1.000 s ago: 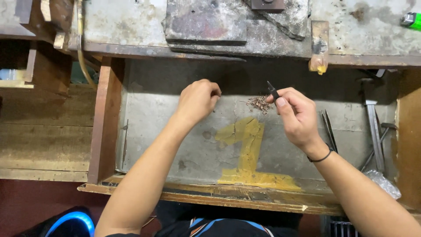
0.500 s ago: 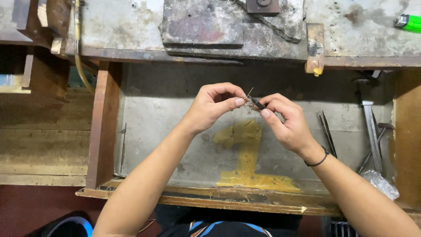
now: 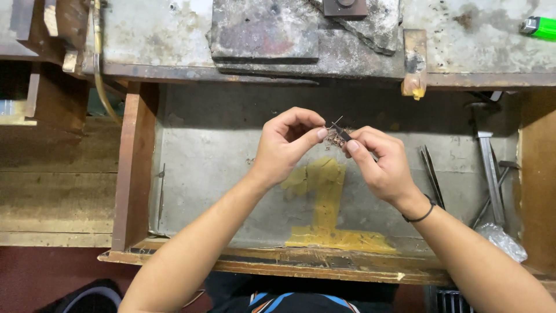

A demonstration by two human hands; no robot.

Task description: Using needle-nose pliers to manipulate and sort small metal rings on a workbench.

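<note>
Over the open drawer [image 3: 191, 174] we've got both hands up, left hand [image 3: 285, 148] and right hand [image 3: 379, 162] pinching a small dark tool [image 3: 340, 133] and a tangle of coppery wire [image 3: 332, 139] between fingertips, looks mid-job, nothing visibly finished.

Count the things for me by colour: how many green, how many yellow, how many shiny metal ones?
Green: 1, the lighter
Yellow: 1, the painted mark on the drawer floor
Shiny metal: 2, the tweezers and the long tool
Total: 4
</note>
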